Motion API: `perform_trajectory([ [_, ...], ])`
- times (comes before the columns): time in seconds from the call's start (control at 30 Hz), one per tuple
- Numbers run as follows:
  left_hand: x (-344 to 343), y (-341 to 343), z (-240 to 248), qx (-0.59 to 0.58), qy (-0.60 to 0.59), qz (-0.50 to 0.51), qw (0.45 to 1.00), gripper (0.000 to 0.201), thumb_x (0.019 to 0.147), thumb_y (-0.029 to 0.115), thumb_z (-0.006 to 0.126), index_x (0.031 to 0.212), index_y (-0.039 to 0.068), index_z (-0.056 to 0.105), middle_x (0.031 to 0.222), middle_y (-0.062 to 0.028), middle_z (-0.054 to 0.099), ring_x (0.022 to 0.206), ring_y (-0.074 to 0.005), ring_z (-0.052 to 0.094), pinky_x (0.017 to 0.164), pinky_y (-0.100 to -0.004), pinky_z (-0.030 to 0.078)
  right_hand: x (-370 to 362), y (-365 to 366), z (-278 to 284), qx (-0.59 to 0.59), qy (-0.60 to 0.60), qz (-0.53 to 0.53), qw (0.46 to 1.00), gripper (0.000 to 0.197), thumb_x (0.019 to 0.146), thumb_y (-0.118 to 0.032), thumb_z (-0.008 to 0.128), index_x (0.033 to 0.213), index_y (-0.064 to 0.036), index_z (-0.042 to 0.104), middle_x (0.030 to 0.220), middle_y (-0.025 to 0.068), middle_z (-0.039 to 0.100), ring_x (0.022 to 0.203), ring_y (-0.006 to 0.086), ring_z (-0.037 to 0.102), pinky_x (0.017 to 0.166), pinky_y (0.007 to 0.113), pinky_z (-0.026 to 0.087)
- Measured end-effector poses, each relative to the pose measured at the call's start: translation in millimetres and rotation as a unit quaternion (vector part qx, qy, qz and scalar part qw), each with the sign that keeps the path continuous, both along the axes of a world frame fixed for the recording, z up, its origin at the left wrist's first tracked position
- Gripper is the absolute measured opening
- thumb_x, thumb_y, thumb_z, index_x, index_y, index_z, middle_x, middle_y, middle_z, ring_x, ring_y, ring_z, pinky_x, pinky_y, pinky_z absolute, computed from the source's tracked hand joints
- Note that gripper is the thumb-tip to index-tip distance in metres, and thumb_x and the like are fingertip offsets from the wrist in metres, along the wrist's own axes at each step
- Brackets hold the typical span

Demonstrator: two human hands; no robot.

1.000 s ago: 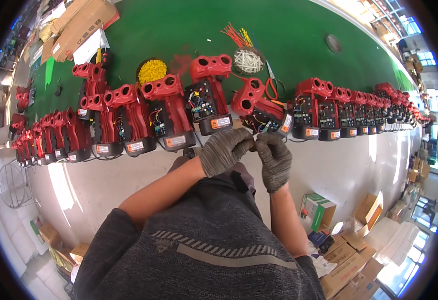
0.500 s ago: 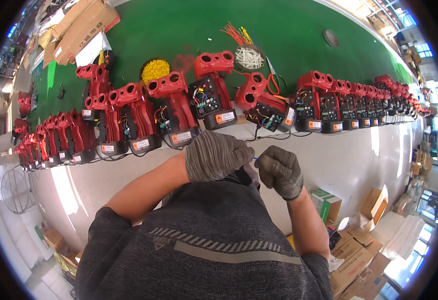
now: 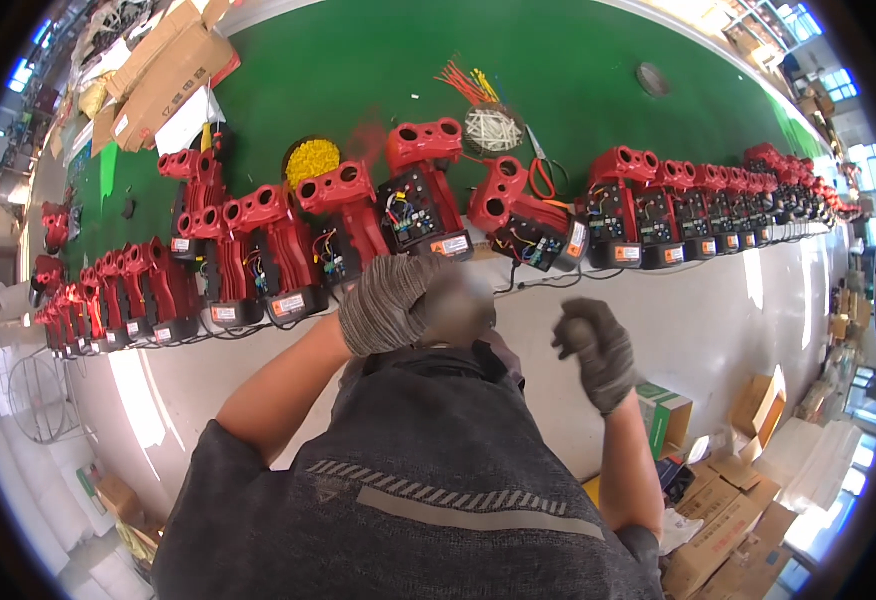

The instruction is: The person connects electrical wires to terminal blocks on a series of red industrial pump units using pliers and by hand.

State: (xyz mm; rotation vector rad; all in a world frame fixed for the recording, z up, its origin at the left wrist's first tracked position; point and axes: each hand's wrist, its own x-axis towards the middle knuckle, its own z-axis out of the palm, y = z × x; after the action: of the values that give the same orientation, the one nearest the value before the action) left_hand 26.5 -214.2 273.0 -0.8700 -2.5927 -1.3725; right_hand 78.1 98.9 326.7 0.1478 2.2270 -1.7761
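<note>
My left hand (image 3: 393, 305), in a striped grey knit glove, is held in front of my chest, just off the bench's near edge. Its fingers are smeared by motion, and whether they hold anything is hidden. My right hand (image 3: 601, 358), in a matching glove, is raised to the right and apart from the left one. Its fingers are half curled, with a gap between thumb and forefinger, and nothing shows in them. Nearest beyond the hands are a red housing with an exposed circuit board (image 3: 413, 212) and a tilted red housing (image 3: 533, 222) with coloured wires.
Similar red housings (image 3: 630, 205) line the near edge of the green bench (image 3: 568, 50), black cables hanging down. Behind them are a bowl of yellow caps (image 3: 314, 160), a dish of white sleeves (image 3: 493, 130), scissors (image 3: 543, 175) and coloured wires (image 3: 466, 82). Cardboard boxes (image 3: 728, 515) lie at lower right.
My hands have moved apart: the right went outward to the right with its fingers loosened, the left a little leftward. The thin blue piece earlier between them no longer shows.
</note>
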Motion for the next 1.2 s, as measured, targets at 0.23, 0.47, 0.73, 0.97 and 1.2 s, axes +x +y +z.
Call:
perform_trajectory([
  [0.23,3.5,24.3,41.2,0.080,-0.050,-0.054,0.994,0.015,0.093,0.013,0.067,0.104,0.003,0.066,0.086,-0.0136,0.070,0.077,-0.0336,0.070,0.068,-0.0397,0.055,-24.2,-64.5,11.9,0.134,0.285,0.103,0.944,0.030,0.083,-0.011,0.077,0.111,-0.0038,0.067,0.096,0.0131,0.069,0.082,0.0285,0.070,0.071,0.037,0.056],
  [0.47,8.9,27.7,11.0,0.076,-0.097,-0.089,0.988,0.016,0.092,0.011,0.065,0.106,0.002,0.066,0.093,-0.0154,0.070,0.083,-0.0357,0.070,0.072,-0.0406,0.055,-16.4,-60.1,-8.1,0.190,0.207,0.157,0.947,0.015,0.092,-0.017,0.068,0.099,-0.0032,0.069,0.079,0.0143,0.069,0.073,0.0289,0.070,0.067,0.039,0.055],
  [0.73,24.2,69.8,-99.5,0.168,-0.244,0.010,0.955,0.017,0.097,0.020,0.062,0.104,0.004,0.061,0.085,-0.0091,0.062,0.073,-0.0215,0.059,0.071,-0.0339,0.051,-28.7,-46.7,-86.2,0.120,-0.109,-0.125,0.979,0.022,0.100,-0.023,0.061,0.099,-0.0003,0.062,0.068,0.0111,0.065,0.061,0.0173,0.062,0.060,0.031,0.049],
  [0.97,23.4,98.6,-162.1,0.300,-0.433,0.085,0.846,0.024,0.099,0.026,0.062,0.104,0.003,0.059,0.082,-0.0094,0.061,0.074,-0.0190,0.059,0.068,-0.0356,0.050,-95.1,-37.4,-152.7,0.465,0.087,0.046,0.880,0.033,0.090,-0.035,0.068,0.113,-0.0115,0.067,0.097,0.0168,0.072,0.092,0.0360,0.068,0.082,0.047,0.052],
  [1.2,15.9,110.1,-179.8,0.268,-0.442,0.088,0.852,0.029,0.101,0.032,0.060,0.105,0.004,0.060,0.083,-0.0066,0.057,0.077,-0.0155,0.054,0.071,-0.0334,0.047,-114.5,-60.6,-179.8,0.564,-0.012,0.047,0.824,0.025,0.095,-0.036,0.059,0.102,-0.0121,0.063,0.089,0.0158,0.071,0.084,0.0370,0.069,0.074,0.051,0.053],
])
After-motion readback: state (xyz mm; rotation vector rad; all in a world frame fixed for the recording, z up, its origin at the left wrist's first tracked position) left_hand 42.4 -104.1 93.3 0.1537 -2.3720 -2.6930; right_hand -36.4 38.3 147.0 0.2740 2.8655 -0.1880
